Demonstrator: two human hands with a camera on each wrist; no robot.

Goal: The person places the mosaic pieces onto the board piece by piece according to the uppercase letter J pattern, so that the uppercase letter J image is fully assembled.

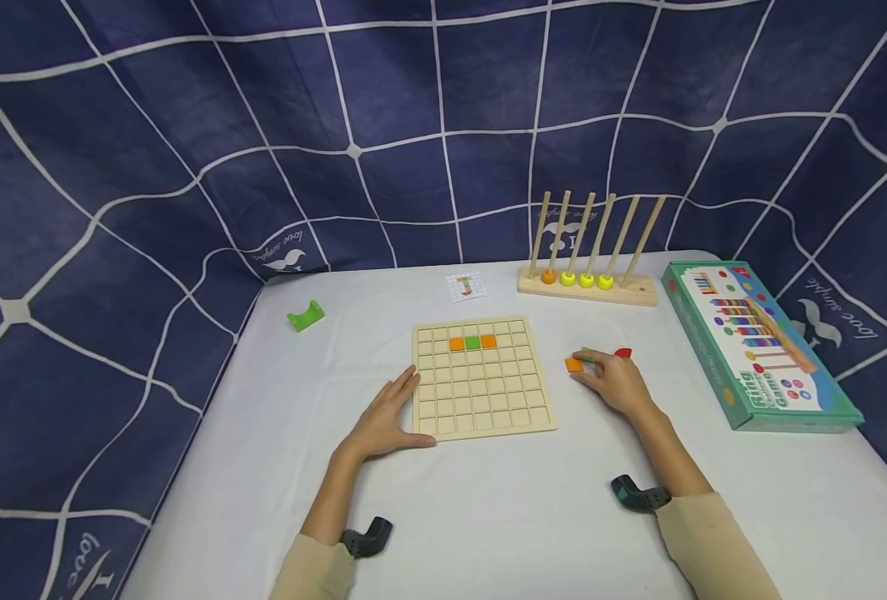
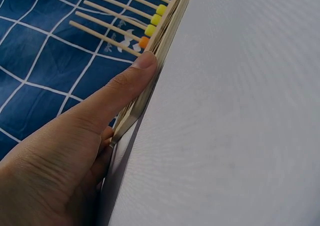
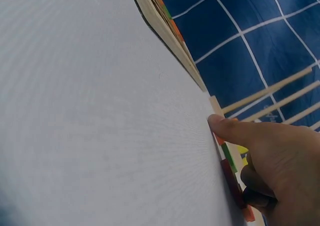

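Observation:
A wooden grid board [image 1: 481,408] lies on the white table, with an orange tile [image 1: 456,344], a green tile [image 1: 473,342] and another orange tile [image 1: 488,341] side by side in one row near its far edge. My left hand [image 1: 383,421] rests against the board's near left corner, fingers along the left side and thumb [image 2: 135,76] along the front edge. To the right of the board, my right hand [image 1: 614,383] pinches a loose orange square tile [image 1: 574,365] between thumb and finger. A green piece [image 1: 588,353] and a red piece [image 1: 623,352] lie beside that hand, partly hidden by it.
A small pattern card [image 1: 466,287] lies beyond the board. Behind stands a wooden peg rack [image 1: 631,292] with one orange and several yellow beads. A green box [image 1: 759,350] is at the right. A green curved block [image 1: 306,316] sits at the far left.

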